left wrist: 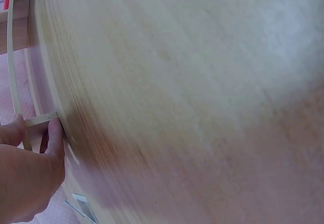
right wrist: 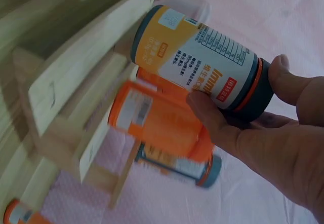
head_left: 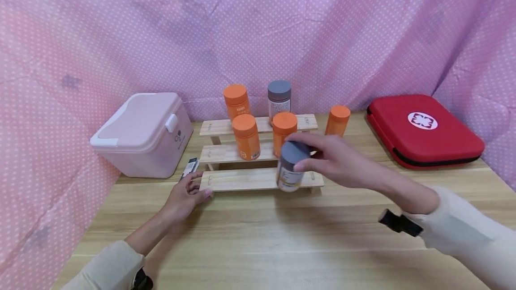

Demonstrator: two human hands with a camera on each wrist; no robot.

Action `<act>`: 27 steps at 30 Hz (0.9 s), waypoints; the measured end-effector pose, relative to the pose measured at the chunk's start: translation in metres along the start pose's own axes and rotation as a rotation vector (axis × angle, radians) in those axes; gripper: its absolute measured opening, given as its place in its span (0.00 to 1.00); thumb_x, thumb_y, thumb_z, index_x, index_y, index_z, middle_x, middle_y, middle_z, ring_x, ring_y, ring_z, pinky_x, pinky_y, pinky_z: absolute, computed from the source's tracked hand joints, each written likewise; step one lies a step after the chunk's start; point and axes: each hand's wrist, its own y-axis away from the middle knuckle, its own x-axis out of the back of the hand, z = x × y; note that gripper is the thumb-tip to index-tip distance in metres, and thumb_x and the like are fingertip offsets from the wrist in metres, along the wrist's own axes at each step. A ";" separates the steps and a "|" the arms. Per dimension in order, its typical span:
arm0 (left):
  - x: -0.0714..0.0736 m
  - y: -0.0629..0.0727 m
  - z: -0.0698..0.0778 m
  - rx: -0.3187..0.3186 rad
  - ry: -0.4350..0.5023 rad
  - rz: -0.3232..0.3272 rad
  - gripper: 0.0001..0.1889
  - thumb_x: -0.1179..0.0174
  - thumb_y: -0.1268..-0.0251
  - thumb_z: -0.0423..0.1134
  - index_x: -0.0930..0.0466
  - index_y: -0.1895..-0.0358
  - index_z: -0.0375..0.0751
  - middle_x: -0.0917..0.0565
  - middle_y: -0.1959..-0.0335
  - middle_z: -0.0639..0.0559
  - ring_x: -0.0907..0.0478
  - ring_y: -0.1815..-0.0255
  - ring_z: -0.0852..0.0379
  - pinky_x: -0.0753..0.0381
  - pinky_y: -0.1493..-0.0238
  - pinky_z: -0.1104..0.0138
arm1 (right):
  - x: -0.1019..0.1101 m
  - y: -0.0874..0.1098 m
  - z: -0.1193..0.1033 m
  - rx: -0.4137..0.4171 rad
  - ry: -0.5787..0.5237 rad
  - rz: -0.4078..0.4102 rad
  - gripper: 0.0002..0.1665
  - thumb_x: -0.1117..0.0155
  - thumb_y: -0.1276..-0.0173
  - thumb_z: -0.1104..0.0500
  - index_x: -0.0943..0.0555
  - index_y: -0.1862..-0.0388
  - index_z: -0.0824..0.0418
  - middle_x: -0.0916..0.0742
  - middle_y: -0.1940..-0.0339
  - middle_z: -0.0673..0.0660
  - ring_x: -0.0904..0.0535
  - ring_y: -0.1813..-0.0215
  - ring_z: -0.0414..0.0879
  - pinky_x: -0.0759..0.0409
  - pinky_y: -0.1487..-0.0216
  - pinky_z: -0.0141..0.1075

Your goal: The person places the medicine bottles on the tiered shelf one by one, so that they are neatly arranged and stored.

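Note:
My right hand (head_left: pixel 336 158) grips a supplement bottle (right wrist: pixel 197 57) by its dark grey cap. In the head view this bottle overlaps the lowest step of a three-step wooden rack (head_left: pixel 238 181), toward its right end. At that step's left end, my left hand (head_left: pixel 183 198) pinches the wood between thumb and fingers, as the left wrist view also shows. Two orange bottles stand on the middle step, one left (head_left: pixel 247 140) and one right (head_left: pixel 283 124), the right one partly hidden by my right hand. The top step bears another orange bottle (head_left: pixel 236 100) and a grey-capped bottle (head_left: pixel 279 97).
To the right of the rack a smaller orange bottle (head_left: pixel 337 121) stands on the wooden table (head_left: pixel 258 240). Farther right lies a red first-aid case (head_left: pixel 423 135). A pale pink lidded box (head_left: pixel 141 135) stands at left, with a small packet (head_left: pixel 191 167) beside it. Pink dotted cloth hangs behind.

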 end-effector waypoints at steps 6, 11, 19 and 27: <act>-0.001 -0.001 0.001 0.011 -0.012 0.000 0.32 0.39 0.36 0.29 0.42 0.30 0.34 0.19 0.50 0.35 0.19 0.53 0.53 0.19 0.55 0.70 | -0.030 -0.033 -0.006 0.040 -0.027 -0.044 0.28 0.31 0.36 0.56 0.26 0.38 0.56 0.18 0.58 0.50 0.22 0.58 0.43 0.20 0.57 0.37; -0.001 -0.001 0.002 0.015 -0.024 0.003 0.32 0.39 0.36 0.30 0.42 0.30 0.35 0.19 0.50 0.36 0.19 0.53 0.51 0.19 0.56 0.70 | -0.050 -0.052 -0.007 0.068 -0.080 -0.042 0.25 0.32 0.36 0.58 0.25 0.40 0.58 0.18 0.58 0.51 0.22 0.56 0.43 0.20 0.53 0.36; -0.001 -0.001 0.002 0.016 -0.019 -0.001 0.32 0.39 0.36 0.30 0.42 0.30 0.33 0.19 0.51 0.37 0.18 0.53 0.52 0.19 0.56 0.70 | -0.071 -0.065 -0.006 0.010 -0.068 -0.004 0.23 0.31 0.37 0.56 0.24 0.43 0.57 0.17 0.57 0.51 0.22 0.55 0.43 0.19 0.52 0.36; 0.000 0.000 0.001 0.013 -0.001 -0.002 0.33 0.39 0.36 0.29 0.43 0.30 0.33 0.19 0.50 0.36 0.18 0.54 0.53 0.18 0.56 0.69 | -0.078 -0.068 -0.007 -0.038 -0.049 0.028 0.23 0.30 0.38 0.54 0.22 0.45 0.53 0.17 0.59 0.49 0.22 0.57 0.42 0.20 0.56 0.34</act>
